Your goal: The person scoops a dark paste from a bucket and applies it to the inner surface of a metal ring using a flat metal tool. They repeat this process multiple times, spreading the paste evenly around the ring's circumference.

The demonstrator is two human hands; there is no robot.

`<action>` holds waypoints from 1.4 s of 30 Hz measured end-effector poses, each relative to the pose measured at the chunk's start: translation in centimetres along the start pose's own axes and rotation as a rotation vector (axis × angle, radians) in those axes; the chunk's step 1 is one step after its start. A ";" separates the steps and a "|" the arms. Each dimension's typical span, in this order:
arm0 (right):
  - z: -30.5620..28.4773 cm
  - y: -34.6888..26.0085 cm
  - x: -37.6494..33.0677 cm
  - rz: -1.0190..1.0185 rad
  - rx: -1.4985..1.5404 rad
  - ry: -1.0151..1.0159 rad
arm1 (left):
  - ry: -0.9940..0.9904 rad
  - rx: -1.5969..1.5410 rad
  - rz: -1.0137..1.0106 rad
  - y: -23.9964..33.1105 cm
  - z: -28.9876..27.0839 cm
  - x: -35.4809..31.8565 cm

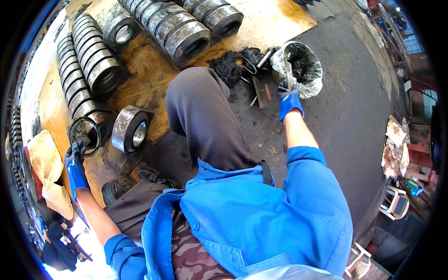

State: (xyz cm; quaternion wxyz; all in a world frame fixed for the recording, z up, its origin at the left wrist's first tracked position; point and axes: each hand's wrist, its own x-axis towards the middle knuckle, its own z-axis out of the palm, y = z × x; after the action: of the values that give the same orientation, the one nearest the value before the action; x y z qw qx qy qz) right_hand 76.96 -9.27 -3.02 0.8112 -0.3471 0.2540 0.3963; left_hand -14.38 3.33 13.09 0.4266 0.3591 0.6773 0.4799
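Observation:
My left hand [75,164], in a blue and dark glove, is closed on the lower edge of a thin black ring [98,136]. The ring is raised beside the near end of a row of thick metal rings [74,88]. Farther right, my gloved right hand [289,99] grips a flat, pale stick-like tool [289,72]. That tool reaches into a bucket [319,77] lined with clear plastic, which contains a dark, grease-like mass [303,65]. A single thick metal ring [125,129] stands on the board just right of my left hand.
More rows of metal rings [175,30] lie on the brown board [149,70]. A dark clump [226,67], a flat bar [259,92] and small tools sit left of the bucket. Brown paper [45,156] lies at the left. White stools [395,203] stand at the far right.

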 end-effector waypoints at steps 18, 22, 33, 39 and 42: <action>4.5 6.2 -10.2 0.364 -0.366 -0.604 | 0.031 0.522 0.400 12.8 7.6 -10.6; 21.5 12.8 -20.5 0.281 -0.392 -0.933 | -0.023 -0.294 0.312 8.9 4.9 -8.1; 25.1 35.2 -40.6 0.145 -1.164 -1.558 | 0.214 -0.243 0.129 11.0 5.5 -10.2; 22.8 37.6 -41.2 0.566 -1.405 -1.324 | 0.158 -0.119 0.156 11.9 5.5 -11.5; 23.3 38.1 -40.3 0.625 -1.422 -1.281 | 0.110 -0.066 0.204 12.4 6.3 -12.1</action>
State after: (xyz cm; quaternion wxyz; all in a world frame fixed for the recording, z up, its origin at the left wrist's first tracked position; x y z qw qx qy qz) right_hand 26.53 6.68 25.55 0.2591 -0.3900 -0.4460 0.7628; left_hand -3.02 -1.89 26.69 0.3493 0.3853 0.6435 0.5617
